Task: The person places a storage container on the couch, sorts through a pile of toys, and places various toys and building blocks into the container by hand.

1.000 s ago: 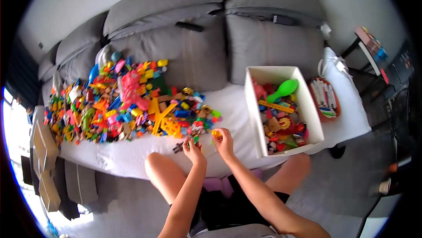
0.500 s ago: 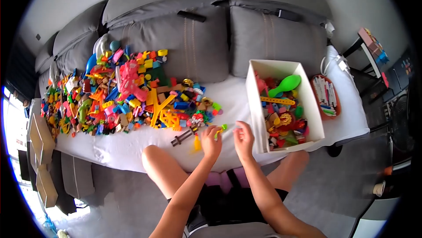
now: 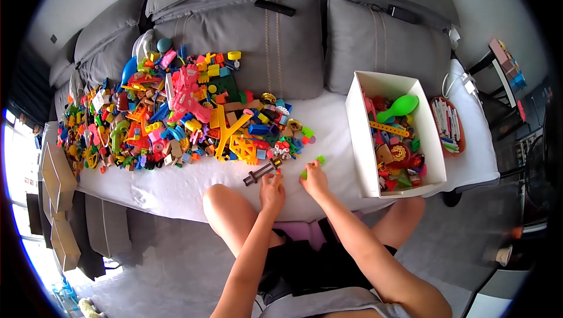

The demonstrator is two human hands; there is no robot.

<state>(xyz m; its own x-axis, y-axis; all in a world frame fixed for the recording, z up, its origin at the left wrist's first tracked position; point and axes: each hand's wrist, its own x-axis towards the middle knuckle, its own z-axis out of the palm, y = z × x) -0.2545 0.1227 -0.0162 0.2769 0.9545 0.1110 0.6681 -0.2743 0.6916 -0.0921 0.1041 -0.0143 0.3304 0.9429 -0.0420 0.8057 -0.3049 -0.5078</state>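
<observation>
A wide heap of mixed plastic toys and blocks [image 3: 176,118] covers the left part of the white sofa cover. My left hand [image 3: 272,191] is closed at the front edge of the heap, beside a dark brown toy piece [image 3: 263,172]; a bit of orange and yellow shows at its fingertips. To its right my right hand [image 3: 313,177] is closed on a small green piece [image 3: 304,174], held at the fingertips. Another small green piece [image 3: 320,159] lies just beyond that hand. The hands are apart.
At the right stands a white box [image 3: 368,142] of toys with a green spoon-like toy [image 3: 397,108] on top. Beside it is an orange basket [image 3: 461,142] of markers. A black remote [image 3: 275,7] rests on the grey cushions [image 3: 299,48]. My bare knees are at the sofa's front.
The view has shifted. Since half a second ago, my right hand has closed on a green piece. The yellow piece seen below my left hand is no longer on the cover there.
</observation>
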